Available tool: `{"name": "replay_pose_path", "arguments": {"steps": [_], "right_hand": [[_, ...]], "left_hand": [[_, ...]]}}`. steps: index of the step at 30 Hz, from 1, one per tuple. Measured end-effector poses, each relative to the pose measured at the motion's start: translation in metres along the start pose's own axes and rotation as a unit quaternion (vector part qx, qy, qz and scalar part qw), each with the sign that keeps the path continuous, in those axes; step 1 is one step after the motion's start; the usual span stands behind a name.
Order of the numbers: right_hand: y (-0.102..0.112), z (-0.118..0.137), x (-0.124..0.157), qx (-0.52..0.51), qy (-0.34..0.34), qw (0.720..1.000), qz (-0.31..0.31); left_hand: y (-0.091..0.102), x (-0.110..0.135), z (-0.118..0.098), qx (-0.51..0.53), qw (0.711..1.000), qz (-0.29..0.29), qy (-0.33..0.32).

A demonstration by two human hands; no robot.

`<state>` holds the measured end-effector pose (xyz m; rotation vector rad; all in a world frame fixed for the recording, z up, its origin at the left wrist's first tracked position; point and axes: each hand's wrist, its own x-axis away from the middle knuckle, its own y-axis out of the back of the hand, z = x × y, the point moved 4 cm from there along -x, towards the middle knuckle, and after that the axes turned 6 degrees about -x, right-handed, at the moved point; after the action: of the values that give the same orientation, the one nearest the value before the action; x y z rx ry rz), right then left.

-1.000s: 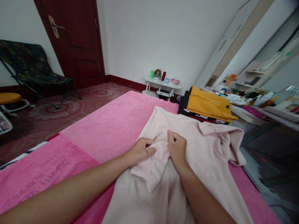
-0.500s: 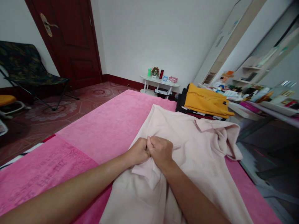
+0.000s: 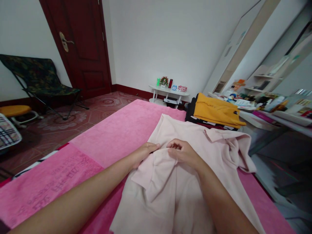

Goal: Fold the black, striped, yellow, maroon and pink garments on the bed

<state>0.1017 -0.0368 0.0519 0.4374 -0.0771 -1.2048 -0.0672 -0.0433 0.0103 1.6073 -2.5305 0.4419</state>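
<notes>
A pale pink garment [image 3: 209, 152] lies spread on a pink blanket [image 3: 117, 133] that covers the bed. My left hand [image 3: 142, 153] rests at the garment's left edge, its fingers partly tucked under a raised fold of the cloth. My right hand [image 3: 181, 152] sits just to the right of it, fingers curled and pinching the same fold. The two hands are a few centimetres apart. A bunched sleeve of the garment lies at the right.
A folded stack with a yellow garment [image 3: 216, 110] on top sits at the bed's far right. A cluttered shelf [image 3: 273, 110] runs along the right. A small white table [image 3: 169, 92], a folding chair [image 3: 39, 79] and a dark red door [image 3: 83, 45] stand beyond.
My hands were pressed together on the fold half a second ago; now they have parted slightly and the fold is lifted wider. The view has shifted a little.
</notes>
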Motion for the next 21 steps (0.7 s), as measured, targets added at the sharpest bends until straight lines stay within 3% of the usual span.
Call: {"name": "replay_pose_path", "arguments": {"steps": [4,10,15,21], "right_hand": [[-0.006,0.023,0.005,0.055,0.045,0.995,0.073],[-0.021,0.024,0.007,0.127,0.021,0.992,0.009],[-0.028,0.027,0.007,0.203,-0.002,0.979,-0.025],[-0.025,0.023,0.006,0.147,-0.024,0.989,0.006]], "left_hand": [[-0.002,0.001,-0.002,0.038,0.999,0.035,-0.013],[0.000,0.004,-0.001,-0.032,0.993,0.101,-0.048],[-0.001,0.003,0.002,-0.117,0.986,0.058,-0.099],[-0.003,0.001,0.004,-0.132,0.987,0.035,-0.090]]}}
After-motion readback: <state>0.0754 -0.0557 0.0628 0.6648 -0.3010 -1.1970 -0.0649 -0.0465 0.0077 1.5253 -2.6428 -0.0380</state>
